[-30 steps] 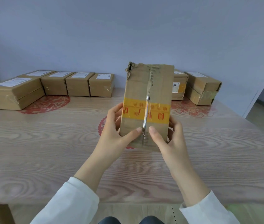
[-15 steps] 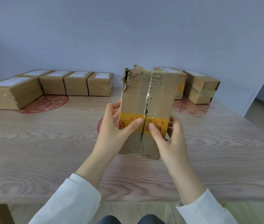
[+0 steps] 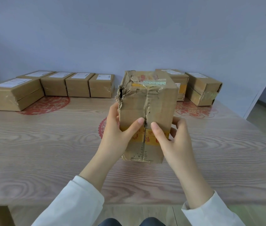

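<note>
A worn cardboard box (image 3: 158, 110) stands on end above the middle of the wooden table (image 3: 47, 152). It has a torn upper left corner, a ragged seam down its near face and a yellow tape band across the lower part. My left hand (image 3: 117, 136) grips its left side, thumb on the front beside the seam. My right hand (image 3: 173, 141) grips the right side, thumb on the yellow tape. The box's top face, with clear tape and a green strip, shows.
Several sealed cardboard boxes with white labels (image 3: 78, 84) line the table's back left edge. Two more boxes (image 3: 202, 88) sit at the back right. Red paper-cut patterns (image 3: 47, 105) lie on the table surface. A doorway opens at the far right.
Both hands have lowered the box and tipped its top towards me, so the top face now shows. My thumbs have slid up relative to the yellow tape.
</note>
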